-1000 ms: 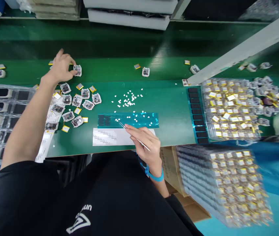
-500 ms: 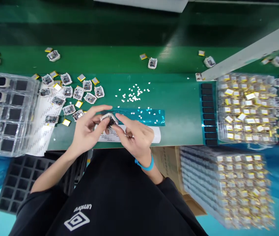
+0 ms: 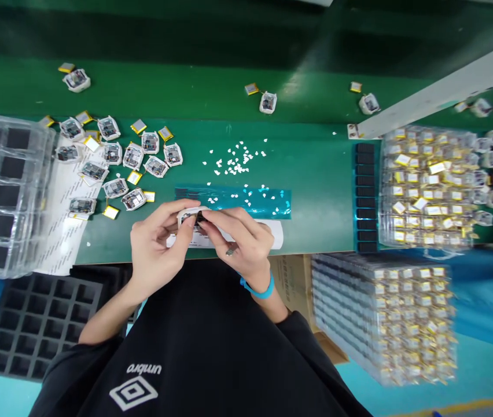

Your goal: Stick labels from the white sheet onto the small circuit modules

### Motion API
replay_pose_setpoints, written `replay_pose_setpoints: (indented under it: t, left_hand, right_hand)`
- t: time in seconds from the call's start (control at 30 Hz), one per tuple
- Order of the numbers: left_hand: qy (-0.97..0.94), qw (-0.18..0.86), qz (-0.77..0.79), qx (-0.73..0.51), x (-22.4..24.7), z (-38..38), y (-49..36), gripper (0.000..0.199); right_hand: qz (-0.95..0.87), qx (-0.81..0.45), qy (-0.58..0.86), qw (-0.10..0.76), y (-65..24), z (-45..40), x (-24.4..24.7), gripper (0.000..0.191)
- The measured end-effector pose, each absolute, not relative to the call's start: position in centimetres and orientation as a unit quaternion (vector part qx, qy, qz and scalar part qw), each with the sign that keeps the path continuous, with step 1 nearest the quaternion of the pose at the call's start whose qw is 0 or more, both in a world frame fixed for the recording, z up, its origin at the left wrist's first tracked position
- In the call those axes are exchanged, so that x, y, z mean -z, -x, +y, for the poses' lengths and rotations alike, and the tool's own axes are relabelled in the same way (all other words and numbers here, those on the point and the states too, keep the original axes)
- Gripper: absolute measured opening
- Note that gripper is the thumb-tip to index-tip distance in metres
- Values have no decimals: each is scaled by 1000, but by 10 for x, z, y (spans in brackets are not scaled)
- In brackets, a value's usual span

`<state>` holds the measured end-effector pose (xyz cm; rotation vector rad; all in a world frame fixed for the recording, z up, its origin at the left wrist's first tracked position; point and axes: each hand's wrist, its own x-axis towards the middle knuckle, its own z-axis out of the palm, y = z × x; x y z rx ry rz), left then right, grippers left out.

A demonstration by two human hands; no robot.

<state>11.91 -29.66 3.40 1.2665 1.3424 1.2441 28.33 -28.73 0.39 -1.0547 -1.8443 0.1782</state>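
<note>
My left hand is closed around a white smartwatch housing, its thumb lying over the dark inner side. My right hand pinches at the right edge of that housing, where a small dark piece shows between thumb and forefinger. A short grey end shows among the curled right fingers; its kind is unclear. Beneath the hands lie a printed white sheet and a blue film strip. To the left several open watch housings with circuit boards lie beside yellow-edged batteries. Small white stickers are scattered beyond the hands.
A clear tray with dark squares stands at left, above black compartment trays. At right are a row of black pads, a clear tray of batteries, a tall tray stack and a slanting white post.
My right fingers have closed in on the housing's right edge, and a grey end now shows among them. The view has shifted slightly; the housings on the far green strip have also moved a little.
</note>
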Motion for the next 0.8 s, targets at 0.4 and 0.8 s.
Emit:
replay_pose_setpoints:
  t: [0.4,0.8]
  left_hand:
    - [-475,484,543,-496,-25,-299,-120,16]
    - [-429,674,440,-409,-16,-290,-104,13]
  right_hand:
    - [-764,-174,415,462,-298,-285,1,12]
    - [-789,-148,427,416,-302,-286,7,12]
